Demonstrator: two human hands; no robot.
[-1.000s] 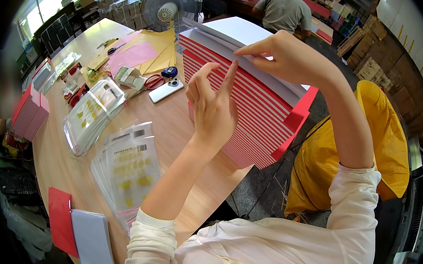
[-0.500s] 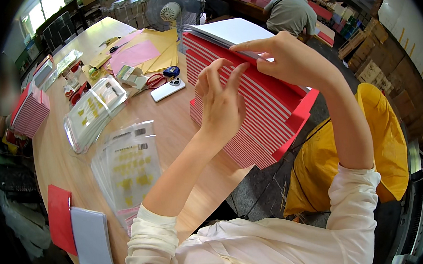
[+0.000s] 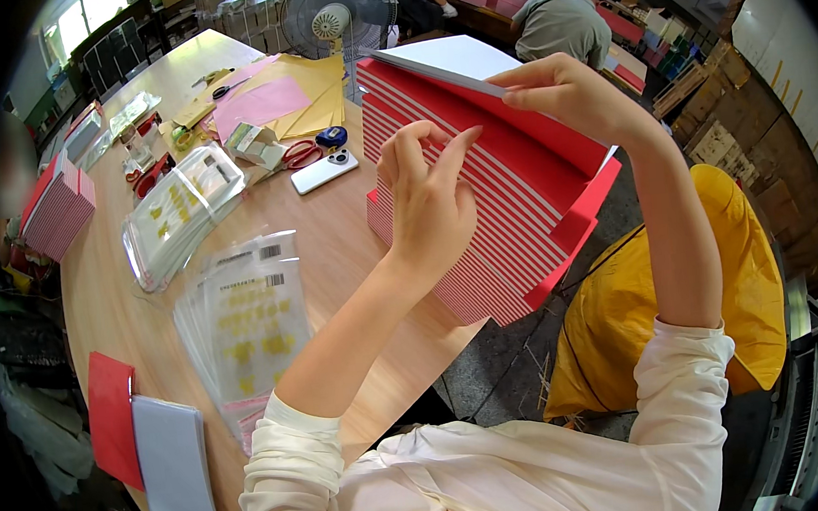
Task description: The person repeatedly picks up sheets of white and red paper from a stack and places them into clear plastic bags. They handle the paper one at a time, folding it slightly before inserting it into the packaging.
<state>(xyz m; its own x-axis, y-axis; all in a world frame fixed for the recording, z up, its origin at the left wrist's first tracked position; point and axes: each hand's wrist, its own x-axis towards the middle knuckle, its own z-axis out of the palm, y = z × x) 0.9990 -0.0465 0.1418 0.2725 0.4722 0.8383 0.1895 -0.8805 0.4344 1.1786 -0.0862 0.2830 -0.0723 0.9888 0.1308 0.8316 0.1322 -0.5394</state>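
Note:
A tall stack of red-covered booklets (image 3: 482,202) with pale page edges stands at the table's right edge. On top, the white page block (image 3: 456,58) of the uppermost booklet is raised, with red cover showing beneath it. My right hand (image 3: 574,98) is closed on the near edge of this block, fingers above and thumb below. In front of the stack's side, my left hand (image 3: 428,196) is half curled, thumb and forefinger apart, with nothing visible between them.
Clear printed bags (image 3: 250,316) lie left of my left forearm. A white phone (image 3: 324,172), red-handled scissors (image 3: 302,154) and a tape measure (image 3: 332,138) lie beyond. A yellow sack (image 3: 617,335) stands at right. A fan (image 3: 331,21) and other people are behind the table.
My right hand has shifted slightly right and its fingers have closed on the page block's edge. The block's right side sits a little higher. My left hand has barely moved.

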